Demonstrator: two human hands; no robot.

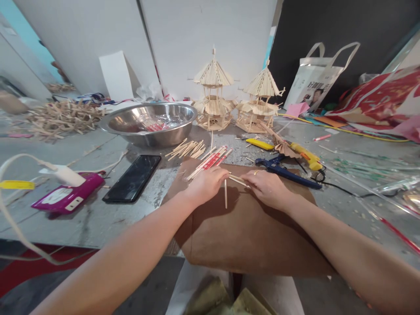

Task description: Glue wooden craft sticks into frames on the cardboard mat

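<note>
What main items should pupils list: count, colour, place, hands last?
Pagodas: two, pale, back centre.
Basin: one, silver, back left.
Stick heap: one, tan, left.
Phone: one, black, before basin.
Power strip: one, magenta, left.
Loose sticks: many, pale, before basin.
Marked sticks: several, red-white, centre.
Held sticks: uncounted, pale, between hands.
Board: one, brown, under hands.
Cutter: one, blue, right.
Glue gun: one, yellow, behind cutter.
Bag: one, white, back right.
Left hand: one, bare, over board.
Right hand: one, bare, over board.

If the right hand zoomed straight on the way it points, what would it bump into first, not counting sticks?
Probably the left hand: the right hand points roughly that way, and only a small gap, with sticks in it, lies between them. Depth is hard to judge here.
</note>
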